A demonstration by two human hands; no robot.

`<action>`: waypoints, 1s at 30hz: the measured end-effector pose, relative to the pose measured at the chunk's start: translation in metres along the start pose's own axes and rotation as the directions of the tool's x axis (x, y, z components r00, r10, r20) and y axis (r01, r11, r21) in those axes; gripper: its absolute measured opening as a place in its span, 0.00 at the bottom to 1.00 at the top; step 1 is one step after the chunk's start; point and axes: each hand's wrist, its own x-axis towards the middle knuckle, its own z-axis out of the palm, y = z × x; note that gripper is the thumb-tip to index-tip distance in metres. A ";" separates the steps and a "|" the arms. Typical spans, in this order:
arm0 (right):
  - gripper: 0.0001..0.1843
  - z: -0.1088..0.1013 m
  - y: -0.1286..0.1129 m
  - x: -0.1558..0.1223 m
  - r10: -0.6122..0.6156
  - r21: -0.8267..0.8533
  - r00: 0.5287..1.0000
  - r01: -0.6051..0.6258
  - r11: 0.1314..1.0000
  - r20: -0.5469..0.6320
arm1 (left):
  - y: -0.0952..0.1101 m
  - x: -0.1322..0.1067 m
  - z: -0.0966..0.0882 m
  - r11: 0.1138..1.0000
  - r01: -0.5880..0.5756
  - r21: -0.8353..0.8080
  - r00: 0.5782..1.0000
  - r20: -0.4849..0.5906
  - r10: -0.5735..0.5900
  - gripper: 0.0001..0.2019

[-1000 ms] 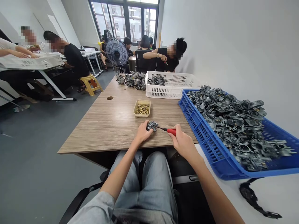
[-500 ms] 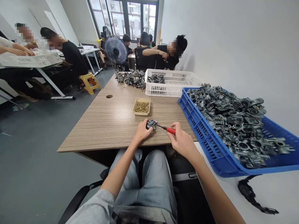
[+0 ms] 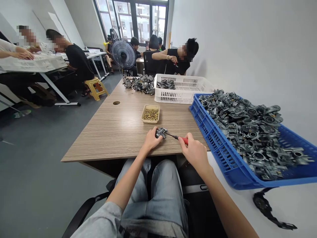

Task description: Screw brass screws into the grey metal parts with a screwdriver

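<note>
Grey cast-metal carburettor body [image 3: 160,133] sits near the front edge of the wood-laminate bench [image 3: 111,132], directly ahead of the operator's knees. Clock positions below are taken from this body, with 12 o'clock straight ahead.

Left hand [image 3: 151,138]: grip closed on the body, fingers curled over it. Right hand [image 3: 194,153]: grip closed on the red handle of a screwdriver [image 3: 183,140]. The steel shaft [image 3: 173,136] runs from the handle toward 9 o'clock, and its tip meets the right side of the body. The exact seating of the tip is too small to tell.

At 12 o'clock, a short way up the bench, stands a small tan tray [image 3: 143,116] holding brass screws [image 3: 151,114]. Farther out at 1 o'clock is a white perforated plastic basket [image 3: 178,96] containing a small batch of carburettors [image 3: 165,84]. A loose cluster of carburettors [image 3: 140,84] lies just beside the basket on the bench, at 12 o'clock.

At 3 o'clock, a blue perforated plastic crate [image 3: 213,148] carries a heaped pile of grey carburettor bodies [image 3: 247,132]. It rests on a white table [image 3: 235,211], which also bears a black strap [image 3: 262,208].

Beyond the bench, a seated co-worker [image 3: 177,59] works with raised hands at 12 o'clock. A black pedestal fan [image 3: 122,53] stands at 11 o'clock, and a yellow plastic stool [image 3: 96,89] stands at 10 o'clock.
</note>
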 end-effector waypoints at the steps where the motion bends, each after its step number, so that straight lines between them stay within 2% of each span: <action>1: 0.16 0.000 0.002 0.000 -0.031 0.038 1.000 0.031 0.999 -0.003 | 0.000 0.000 0.000 1.000 0.002 -0.002 1.000 -0.001 -0.002 0.12; 6: 0.12 0.001 0.011 -0.003 -0.235 0.244 0.971 0.238 0.940 -0.042 | 0.002 -0.001 -0.001 1.000 -0.001 -0.018 1.000 -0.011 0.001 0.14; 10: 0.09 0.006 0.011 -0.001 -0.294 0.255 0.953 0.304 0.918 -0.080 | 0.001 -0.001 -0.001 1.000 0.000 -0.022 1.000 -0.001 0.000 0.13; 12: 0.08 0.009 0.008 0.000 -0.220 0.197 0.971 0.236 0.952 -0.098 | 0.001 -0.001 0.000 1.000 -0.008 -0.020 1.000 -0.001 0.008 0.13; 16: 0.17 0.012 -0.001 0.003 0.016 0.054 0.995 -0.011 0.998 -0.097 | 0.000 0.000 0.001 1.000 -0.010 -0.007 1.000 -0.010 0.010 0.13; 20: 0.19 0.010 -0.003 0.003 0.043 0.023 0.996 -0.041 0.999 -0.076 | -0.001 0.000 0.001 1.000 0.000 -0.001 1.000 -0.001 0.000 0.14; 22: 0.17 0.008 0.000 0.003 0.002 0.063 0.998 0.002 0.998 -0.069 | -0.001 0.000 0.000 1.000 -0.002 -0.009 1.000 0.000 0.002 0.13; 24: 0.14 0.006 0.005 0.002 -0.095 0.138 0.993 0.105 0.985 -0.072 | -0.001 0.000 0.000 1.000 -0.007 -0.020 1.000 -0.006 0.007 0.13; 27: 0.13 0.001 0.012 0.000 -0.265 0.245 0.962 0.273 0.930 -0.066 | -0.001 -0.001 0.000 0.999 -0.016 -0.031 1.000 -0.016 0.015 0.13; 30: 0.11 -0.002 0.012 -0.001 -0.345 0.257 0.938 0.342 0.904 -0.034 | 0.000 -0.001 -0.001 1.000 -0.013 -0.025 1.000 -0.006 0.013 0.13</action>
